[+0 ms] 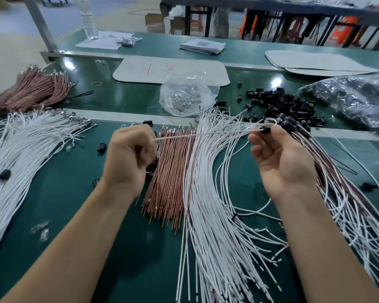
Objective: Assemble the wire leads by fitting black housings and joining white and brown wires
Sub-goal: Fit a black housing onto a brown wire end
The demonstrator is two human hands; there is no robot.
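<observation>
At the far left of the green table (74, 204) lies a thick spread of loose white wires (20, 160), with one stray black housing (4, 174) resting on it. Behind it, near the table's far edge, sits a tied bundle of brown wires (31, 90).

The left hand (127, 158) is held above the table with its fingers curled into a fist, gripping one end of a single white wire (195, 134). Small dark pieces show at the edge of its palm, too hidden to name. The held wire runs taut and nearly level to the right, passing over a straight stack of brown wires (169, 171) and a fanned sheaf of white wires (217, 204) that lie side by side on the table between the two arms. Beyond them sits a clear plastic bag (184, 92) holding small metal parts.

The right hand (282, 162) is turned palm up, its thumb and fingertips pinching a black housing (266, 130) at the wire's other end. Behind it lies a loose heap of black housings (282, 101). Under and to the right of this hand lie leads of white and brown wire with black housings fitted (337, 182), and at the far right a plastic bag of black parts (354, 99).
</observation>
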